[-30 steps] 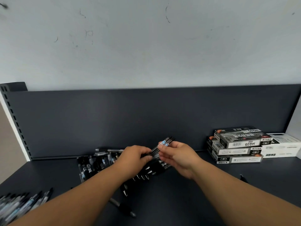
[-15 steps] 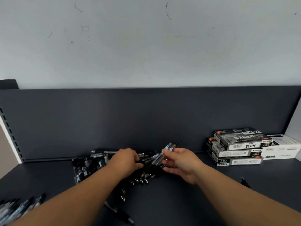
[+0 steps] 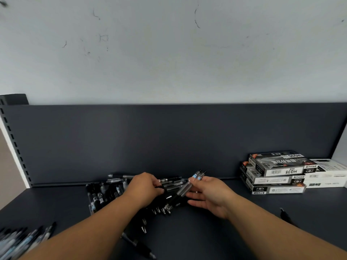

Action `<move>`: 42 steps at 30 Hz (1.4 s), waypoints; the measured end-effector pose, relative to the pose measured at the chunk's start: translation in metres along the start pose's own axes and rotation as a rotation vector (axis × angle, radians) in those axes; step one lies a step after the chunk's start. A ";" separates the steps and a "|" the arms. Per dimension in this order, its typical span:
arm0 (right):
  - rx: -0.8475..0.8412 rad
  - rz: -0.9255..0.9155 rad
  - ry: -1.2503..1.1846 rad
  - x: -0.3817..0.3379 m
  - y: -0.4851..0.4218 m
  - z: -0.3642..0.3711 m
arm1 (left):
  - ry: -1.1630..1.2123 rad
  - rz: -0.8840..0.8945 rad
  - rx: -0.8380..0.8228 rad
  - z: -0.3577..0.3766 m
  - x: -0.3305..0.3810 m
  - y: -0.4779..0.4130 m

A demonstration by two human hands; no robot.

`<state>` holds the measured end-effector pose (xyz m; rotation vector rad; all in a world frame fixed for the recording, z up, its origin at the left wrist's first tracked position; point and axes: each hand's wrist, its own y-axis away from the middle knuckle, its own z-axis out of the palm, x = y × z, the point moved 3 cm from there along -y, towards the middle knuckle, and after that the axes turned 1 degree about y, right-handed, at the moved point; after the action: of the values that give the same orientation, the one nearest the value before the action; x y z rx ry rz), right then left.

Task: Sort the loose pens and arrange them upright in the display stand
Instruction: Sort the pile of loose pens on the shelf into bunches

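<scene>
A heap of loose black and clear pens (image 3: 105,194) lies on the dark shelf against the back panel. My right hand (image 3: 208,194) holds a small bundle of pens (image 3: 189,182) tilted up to the right, thumb on top, their capped ends sticking out above the fingers. My left hand (image 3: 144,186) reaches into the heap just left of the bundle, and its curled fingers pinch a black pen (image 3: 169,180) there. Below the hands, several pens (image 3: 161,210) lie with their metal tips pointing toward me. No display stand shows in this view.
Stacked pen boxes (image 3: 276,171) sit at the right rear, with white boxes (image 3: 326,173) beside them. Another pile of pens (image 3: 20,241) lies at the bottom left. A single pen (image 3: 139,246) lies near the front, and a small dark object (image 3: 285,215) at the right.
My left hand has left the bundle and moved down and left into the heap. My right hand has lowered slightly, keeping its hold on the bundle.
</scene>
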<state>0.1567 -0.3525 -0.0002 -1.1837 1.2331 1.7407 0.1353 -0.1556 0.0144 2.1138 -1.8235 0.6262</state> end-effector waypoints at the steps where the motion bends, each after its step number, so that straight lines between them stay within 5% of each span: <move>1: -0.001 0.000 -0.002 0.000 0.001 0.001 | 0.018 -0.001 0.024 -0.001 0.000 0.002; 14: -0.042 -0.078 -0.036 -0.012 0.013 0.023 | 0.452 -0.076 0.075 -0.010 0.010 0.037; 20: -0.151 -0.124 -0.023 -0.016 0.019 0.047 | 0.446 -0.078 0.011 -0.018 0.007 0.062; 32: -0.381 -0.126 0.055 0.002 0.045 0.149 | 0.397 -0.258 0.385 -0.068 -0.053 0.158; 42: -0.462 -0.069 0.107 0.031 0.063 0.270 | 0.349 -0.354 0.408 -0.129 -0.142 0.216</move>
<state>0.0128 -0.1153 0.0279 -1.5784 0.8541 1.9934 -0.1112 -0.0069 0.0408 2.3069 -1.1726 1.2574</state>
